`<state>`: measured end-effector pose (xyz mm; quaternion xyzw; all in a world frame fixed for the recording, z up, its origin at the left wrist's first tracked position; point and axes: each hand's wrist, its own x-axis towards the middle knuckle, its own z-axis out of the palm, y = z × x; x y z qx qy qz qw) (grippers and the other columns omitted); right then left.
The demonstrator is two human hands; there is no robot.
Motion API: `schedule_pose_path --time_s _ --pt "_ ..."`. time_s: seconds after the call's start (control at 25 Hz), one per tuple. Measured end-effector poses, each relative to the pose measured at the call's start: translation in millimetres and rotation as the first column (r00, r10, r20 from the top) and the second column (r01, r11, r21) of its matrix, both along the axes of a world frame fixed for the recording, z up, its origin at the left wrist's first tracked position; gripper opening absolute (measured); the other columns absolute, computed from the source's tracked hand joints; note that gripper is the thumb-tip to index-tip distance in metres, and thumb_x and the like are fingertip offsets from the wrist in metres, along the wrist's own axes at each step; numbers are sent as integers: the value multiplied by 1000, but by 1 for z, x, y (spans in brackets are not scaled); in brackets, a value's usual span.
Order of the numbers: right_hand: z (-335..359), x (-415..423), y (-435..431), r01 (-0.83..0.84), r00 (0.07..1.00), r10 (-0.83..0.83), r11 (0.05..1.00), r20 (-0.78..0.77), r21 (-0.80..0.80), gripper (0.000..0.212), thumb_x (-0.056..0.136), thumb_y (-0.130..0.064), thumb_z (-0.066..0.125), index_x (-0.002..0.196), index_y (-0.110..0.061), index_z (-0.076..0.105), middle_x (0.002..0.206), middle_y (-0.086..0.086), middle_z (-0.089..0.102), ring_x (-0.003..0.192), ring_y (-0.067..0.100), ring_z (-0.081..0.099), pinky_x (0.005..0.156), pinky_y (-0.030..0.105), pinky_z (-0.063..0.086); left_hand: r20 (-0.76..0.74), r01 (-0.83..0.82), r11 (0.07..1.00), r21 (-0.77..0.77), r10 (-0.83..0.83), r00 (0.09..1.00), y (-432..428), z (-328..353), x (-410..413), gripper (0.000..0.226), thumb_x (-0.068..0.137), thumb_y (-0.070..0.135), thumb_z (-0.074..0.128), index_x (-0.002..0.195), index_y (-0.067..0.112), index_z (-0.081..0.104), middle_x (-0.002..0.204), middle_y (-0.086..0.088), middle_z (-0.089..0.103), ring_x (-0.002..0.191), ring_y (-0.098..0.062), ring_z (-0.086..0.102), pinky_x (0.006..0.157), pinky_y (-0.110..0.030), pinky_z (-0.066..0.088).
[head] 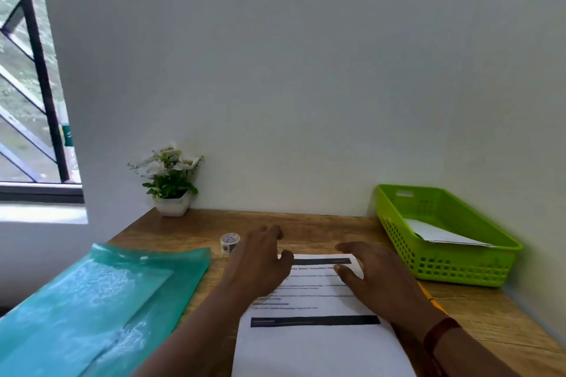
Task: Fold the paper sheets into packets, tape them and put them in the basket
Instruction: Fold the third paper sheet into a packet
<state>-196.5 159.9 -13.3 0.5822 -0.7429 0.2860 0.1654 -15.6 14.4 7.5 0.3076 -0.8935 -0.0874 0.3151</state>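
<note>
- Printed paper sheet (312, 343) lies flat on the wooden desk (306, 222), right in front of the person. No fold in it yet.
- Left hand (260, 260) is spread, fingers relaxed, over the sheet's far left corner, with the fingertips reaching past the edge onto the desk. It holds nothing.
- Right hand (379, 275) is likewise spread, palm down, over the far right part of the sheet. It grips nothing. The two hands are apart.
- Tape roll (229, 242) stands just beside the left hand, untouched.
- Green basket (453, 266) sits at the right against the wall. It already holds a white folded paper (441, 234), probably a finished packet, though tape on it is too small to tell.
- Judgement: at least one packet is done. This sheet still needs folding, taping and placing in the basket.
- Teal plastic folder (98, 300) lies at the left. Whether it holds more sheets cannot be told.
</note>
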Motion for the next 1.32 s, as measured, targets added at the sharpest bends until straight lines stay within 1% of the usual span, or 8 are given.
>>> schedule_pose_path --time_s 0.16,0.24,0.48,0.76,0.96,1.08,1.2,1.32 --pt "-10 -2 -3 -94 992 74 972 103 214 59 86 -58 54 138 -34 41 141 -12 45 130 6 39 105 19 30 238 22 997 75 -39 971 -11 -4 9 57 90 54 54 137 26 40 143 1 40 126 -19 43 96 -32 41" --pt "-11 -1 -3 -121 985 73 941 159 318 71 84 -65 49 144 -34 29 149 -10 33 136 7 29 111 23 26 310 33 987 155 -81 947 -16 -5 11 67 87 63 52 141 28 34 149 2 35 133 -20 37 104 -38 39" --pt "-7 -7 -4 -88 981 11 915 195 393 87 77 -75 45 149 -34 18 155 -7 26 140 9 25 114 27 23 471 85 960 268 -207 857 -22 -11 12 90 78 72 55 149 32 18 158 3 21 143 -23 23 113 -47 31" --pt "-3 -8 -3 -76 988 13 903 151 422 87 77 -75 45 148 -31 22 150 -9 30 137 11 29 112 29 26 482 32 972 234 -144 864 -27 -12 13 95 73 77 55 149 34 18 156 0 22 143 -26 18 113 -50 28" --pt "-4 -11 -2 -80 987 5 887 162 454 104 64 -89 31 150 -34 13 156 -8 22 142 12 22 114 29 20 476 36 972 234 -147 867 -28 -11 13 96 72 78 56 150 34 20 156 1 22 143 -26 16 114 -51 27" --pt "-4 -10 -2 -76 983 -9 886 182 458 101 68 -85 36 150 -35 8 158 -7 18 144 11 19 115 28 17 472 33 972 233 -143 870 -27 -12 14 97 72 77 57 150 33 20 156 1 21 143 -26 16 113 -50 26" --pt "-6 -13 -2 -81 981 -10 886 193 457 113 55 -96 24 150 -37 7 158 -8 18 143 11 19 116 30 19 463 37 972 233 -144 874 -28 -11 14 97 72 76 59 149 33 20 156 1 22 143 -26 17 113 -50 27" --pt "-8 -18 -4 -67 985 -12 892 172 447 110 57 -96 25 150 -38 9 157 -9 20 143 11 20 116 34 20 419 56 969 241 -156 895 -28 -11 14 94 71 73 63 147 33 25 154 2 27 141 -24 23 113 -48 29"
